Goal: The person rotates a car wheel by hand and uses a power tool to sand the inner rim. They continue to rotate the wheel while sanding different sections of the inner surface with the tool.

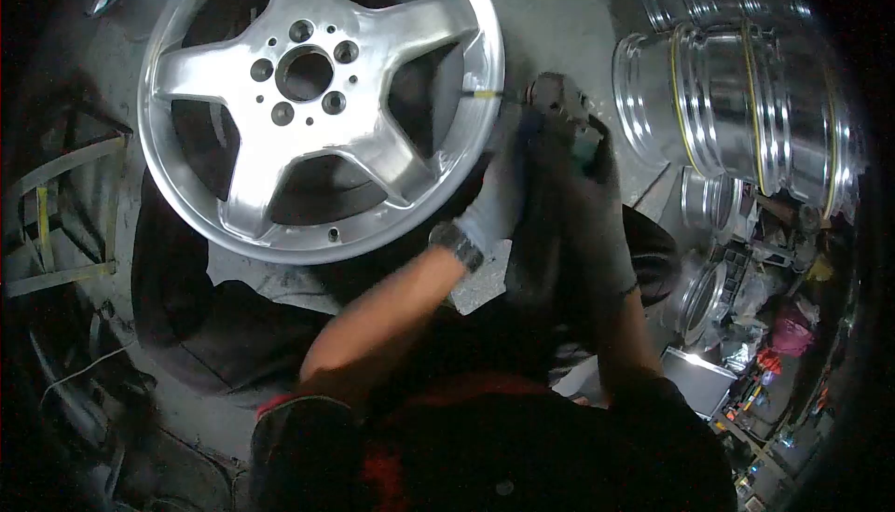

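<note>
A polished five-spoke alloy wheel lies face up on a dark tyre in front of me. Both my gloved hands hold a hand-held grinding tool whose thin tip touches the wheel's right rim at about. My left hand wraps the tool body from the left, close to the rim. My right hand grips the tool from the right and behind. Most of the tool body is hidden under the gloves.
Several polished wheel rims are stacked on their sides at the right, some with yellow bands. Clutter and small items fill the lower right floor. A metal frame stands at the left. The concrete floor shows behind the wheel.
</note>
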A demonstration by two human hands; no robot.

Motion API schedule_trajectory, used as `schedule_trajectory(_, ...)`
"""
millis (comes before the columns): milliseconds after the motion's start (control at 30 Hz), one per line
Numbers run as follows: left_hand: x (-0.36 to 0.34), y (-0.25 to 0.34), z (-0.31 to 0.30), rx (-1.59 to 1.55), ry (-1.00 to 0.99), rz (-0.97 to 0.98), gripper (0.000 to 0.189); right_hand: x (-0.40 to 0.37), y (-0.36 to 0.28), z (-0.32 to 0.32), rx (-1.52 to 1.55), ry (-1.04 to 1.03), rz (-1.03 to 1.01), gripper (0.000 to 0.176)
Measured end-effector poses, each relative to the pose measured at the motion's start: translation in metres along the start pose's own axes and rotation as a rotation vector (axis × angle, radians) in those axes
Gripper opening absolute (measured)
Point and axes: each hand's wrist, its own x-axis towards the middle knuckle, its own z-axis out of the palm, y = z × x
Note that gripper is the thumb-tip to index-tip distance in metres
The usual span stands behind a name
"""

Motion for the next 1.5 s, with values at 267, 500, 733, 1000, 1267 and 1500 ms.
schedule_trajectory(267, -0.002, -0.014, -0.011, 0.293, 0.052, 0.064, 0.052, 0.003, 0.024, -0.016, -0.099, 0.041, -0.096, 0.051)
schedule_trajectory(500, 0.004, 0.008, 0.017, 0.287, -0.011, -0.013, 0.05, 0.004, 0.007, -0.011, -0.012, 0.065, -0.006, 0.047)
schedule_trajectory(733, -0.004, 0.001, 0.01, 0.321, -0.012, 0.03, 0.052, -0.002, 0.007, -0.004, 0.057, 0.1, 0.027, 0.049)
schedule_trajectory(1000, -0.003, 0.007, 0.018, 0.329, 0.111, 0.028, 0.052, 0.002, 0.008, -0.001, -0.035, 0.08, -0.031, 0.052)
schedule_trajectory(1267, 0.003, 0.02, 0.027, 0.169, 0.088, -0.046, 0.048, 0.006, 0.008, 0.005, 0.14, -0.019, -0.098, 0.05)
schedule_trajectory(1500, 0.003, -0.001, -0.018, -0.016, 0.096, -0.069, 0.053, 0.003, 0.023, 0.001, -0.079, -0.015, -0.136, 0.048)
